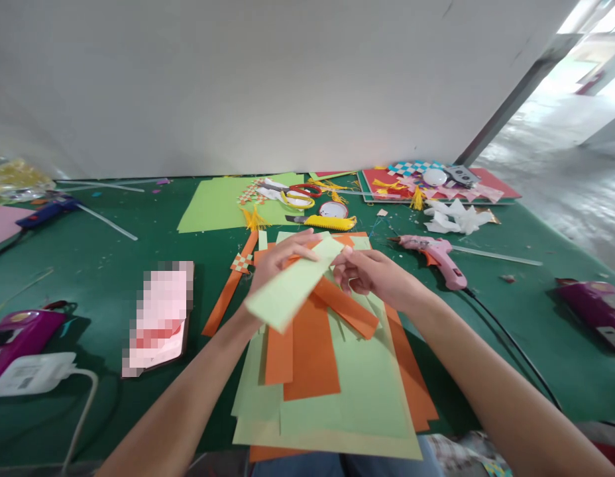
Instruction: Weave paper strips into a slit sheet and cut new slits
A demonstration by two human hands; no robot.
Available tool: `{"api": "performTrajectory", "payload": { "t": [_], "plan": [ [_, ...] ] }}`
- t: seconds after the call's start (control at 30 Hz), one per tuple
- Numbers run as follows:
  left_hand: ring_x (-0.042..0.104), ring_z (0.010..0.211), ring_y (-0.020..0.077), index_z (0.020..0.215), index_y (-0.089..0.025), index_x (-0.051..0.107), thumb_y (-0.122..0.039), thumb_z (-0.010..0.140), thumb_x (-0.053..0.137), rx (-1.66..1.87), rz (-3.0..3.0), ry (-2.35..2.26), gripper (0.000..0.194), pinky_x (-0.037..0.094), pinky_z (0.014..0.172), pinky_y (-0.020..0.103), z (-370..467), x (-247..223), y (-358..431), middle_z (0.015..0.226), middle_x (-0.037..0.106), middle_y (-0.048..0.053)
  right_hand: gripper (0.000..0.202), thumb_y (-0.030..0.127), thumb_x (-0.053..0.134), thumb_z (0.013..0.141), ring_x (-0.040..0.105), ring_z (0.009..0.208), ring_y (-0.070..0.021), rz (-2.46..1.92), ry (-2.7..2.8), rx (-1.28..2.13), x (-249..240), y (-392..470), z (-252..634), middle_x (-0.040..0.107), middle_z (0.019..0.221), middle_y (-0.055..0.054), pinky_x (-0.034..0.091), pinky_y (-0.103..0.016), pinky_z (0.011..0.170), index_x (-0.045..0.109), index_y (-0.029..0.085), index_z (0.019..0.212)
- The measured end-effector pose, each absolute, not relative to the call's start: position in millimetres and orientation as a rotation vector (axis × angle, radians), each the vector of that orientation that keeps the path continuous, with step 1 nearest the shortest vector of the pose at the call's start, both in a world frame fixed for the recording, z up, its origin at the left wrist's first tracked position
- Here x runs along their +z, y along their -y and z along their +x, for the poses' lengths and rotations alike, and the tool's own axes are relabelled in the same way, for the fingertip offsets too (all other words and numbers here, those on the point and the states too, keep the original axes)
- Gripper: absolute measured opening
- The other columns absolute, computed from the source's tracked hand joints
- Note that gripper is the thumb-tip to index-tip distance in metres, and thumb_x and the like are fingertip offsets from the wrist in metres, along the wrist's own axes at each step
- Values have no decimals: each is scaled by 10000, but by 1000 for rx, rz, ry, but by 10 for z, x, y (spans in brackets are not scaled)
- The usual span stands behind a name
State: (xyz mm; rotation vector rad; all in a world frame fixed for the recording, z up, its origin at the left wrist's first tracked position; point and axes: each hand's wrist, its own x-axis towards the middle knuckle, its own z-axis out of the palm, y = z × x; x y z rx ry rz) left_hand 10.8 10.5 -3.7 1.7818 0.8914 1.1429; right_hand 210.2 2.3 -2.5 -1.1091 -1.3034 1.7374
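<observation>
A pale green paper strip (pixel 292 288) slants in the air between my hands, its near end blurred. My left hand (pixel 281 257) is closed on it from behind, the palm partly hidden by the paper. At the strip's far right end, my right hand (pixel 364 271) pinches the corner between thumb and fingers. Beneath lie stacked green paper sheets (pixel 367 397) and orange paper pieces (pixel 310 358), with an orange strip (pixel 350 308) crossing them under my right hand. To the left rests an orange bookmark (pixel 223 301) with a woven check patch and a yellow tassel.
Behind the stack are a yellow utility knife (pixel 330 222), scissors (pixel 297 199) and a round tin (pixel 333 210). A pink glue gun (pixel 434 255) with its cord lies right, a phone (pixel 161 318) left. A blue glue gun (pixel 49 211) is farther left. A pale wall (pixel 238 86) bounds the back.
</observation>
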Motion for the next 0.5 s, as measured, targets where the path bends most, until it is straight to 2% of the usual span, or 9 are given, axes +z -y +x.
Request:
{"api": "performTrajectory", "payload": {
  "t": [0.1,0.23,0.33,0.5],
  "plan": [
    [400,1315,243,791,-216,694,-156,824,571,1023,1871,-856,140,337,1085,427,110,-52,-95,1320,554,37,335,458,580,827,529,542,-82,-1095,1277,1635,-48,-45,2132,567,682,-6,258,-224,436,589,149,699],
    [410,1308,243,913,-232,700,-136,851,521,999,1802,-864,212,398,1051,416,125,-84,-88,1392,477,39,315,417,595,825,505,541,-79,-1119,1306,1551,-67,-55,2133,553,660,-2,270,-234,451,582,147,663],
    [427,1294,244,940,-230,694,-157,856,538,1005,1746,-839,192,453,1003,385,135,-98,-74,1388,475,54,336,439,577,831,514,544,-92,-1121,1315,1565,-73,-44,2107,555,636,-4,276,-237,458,575,151,659],
    [448,1276,235,946,-226,687,-167,853,554,1024,1744,-822,173,481,966,353,126,-96,-84,1342,516,59,330,441,605,815,447,482,-79,-1166,1304,1498,-69,-46,2105,541,565,6,282,-236,450,568,158,649]
  ]
}}
